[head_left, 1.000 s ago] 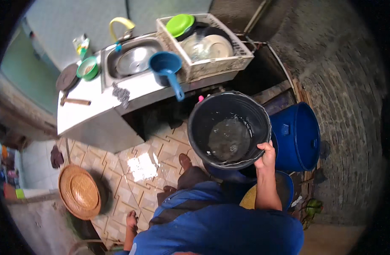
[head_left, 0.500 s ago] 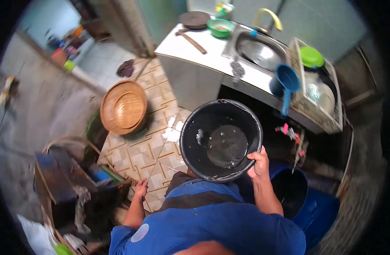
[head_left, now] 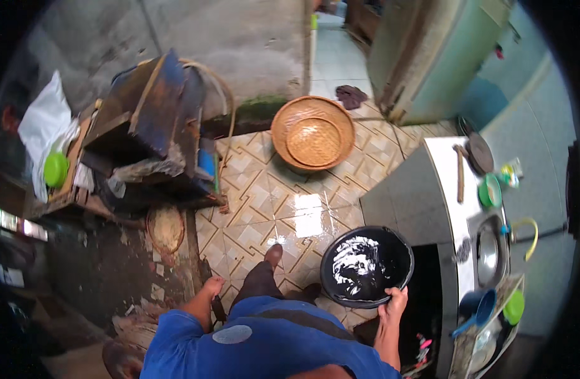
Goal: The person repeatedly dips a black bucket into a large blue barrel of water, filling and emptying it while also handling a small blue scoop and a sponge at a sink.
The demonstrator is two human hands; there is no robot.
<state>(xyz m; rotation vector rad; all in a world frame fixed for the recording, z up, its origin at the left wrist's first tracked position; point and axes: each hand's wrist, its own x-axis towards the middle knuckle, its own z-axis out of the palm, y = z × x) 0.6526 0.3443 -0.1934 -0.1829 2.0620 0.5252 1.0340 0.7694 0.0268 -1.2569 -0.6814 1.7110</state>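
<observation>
My right hand (head_left: 393, 302) grips the rim of a black bucket (head_left: 329, 282) at its lower right, thumb over the edge. White light glints across the bucket's dark inside; I cannot tell how much liquid it holds. My left hand (head_left: 213, 287) hangs by my side, fingers loosely bent and seemingly empty. A dark narrow object (head_left: 218, 309) shows just below that hand, too unclear to name. Ahead on the tiled floor stands a woven bamboo basket (head_left: 283, 114) with a smaller woven tray (head_left: 314, 141) inside it.
On the right, a white counter (head_left: 442, 151) holds a hammer (head_left: 460, 174), a green bowl (head_left: 490, 191) and a steel sink (head_left: 489, 252). A blue dipper (head_left: 476, 309) sits beside a dish rack (head_left: 492, 335). A dark wooden cabinet (head_left: 141, 120) stands left. The tiles (head_left: 252, 215) look wet.
My view has swung left, toward the basket and the doorway. The bucket, still in my right hand, has tilted, and bright glints now cover its inside. My left hand stays low at my side.
</observation>
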